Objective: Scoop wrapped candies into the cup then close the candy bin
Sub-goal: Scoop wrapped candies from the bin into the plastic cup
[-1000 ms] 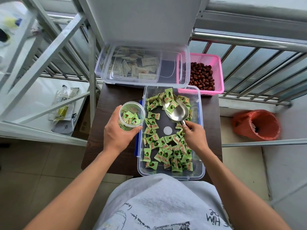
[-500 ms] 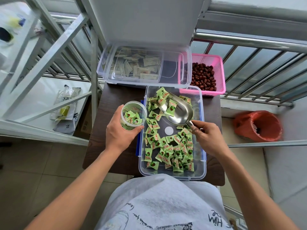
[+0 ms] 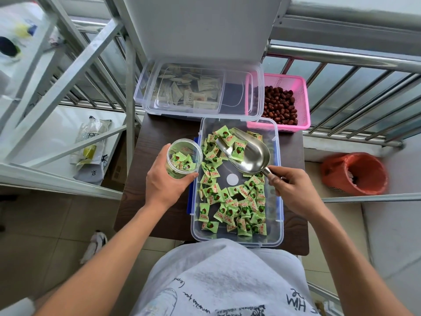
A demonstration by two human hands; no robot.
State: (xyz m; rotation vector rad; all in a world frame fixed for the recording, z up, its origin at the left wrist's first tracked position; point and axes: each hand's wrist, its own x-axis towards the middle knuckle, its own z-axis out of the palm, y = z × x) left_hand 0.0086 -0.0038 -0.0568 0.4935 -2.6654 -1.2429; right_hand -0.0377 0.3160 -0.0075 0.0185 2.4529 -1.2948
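An open clear plastic candy bin point(image 3: 279, 201) sits on a small dark table, holding several green wrapped candies point(image 3: 237, 210). My left hand point(image 3: 165, 183) grips a clear plastic cup point(image 3: 184, 157) just left of the bin; a few candies lie inside it. My right hand point(image 3: 290, 192) holds the handle of a metal scoop point(image 3: 250, 156). The scoop hangs over the bin's far half, its mouth pointing up-left toward the cup, with two or three candies on its front lip. The bin's lid is not clearly in view.
Behind the bin stands a second clear box point(image 3: 198, 90) of white packets, lid raised. A pink basket point(image 3: 293, 101) of red dates sits at back right. Metal railings run behind and left. An orange-lined waste bin point(image 3: 355, 173) stands on the floor, right.
The scoop has swung from pointing away to pointing left toward the cup, and my right hand shifted right. The cup stays in my left hand.
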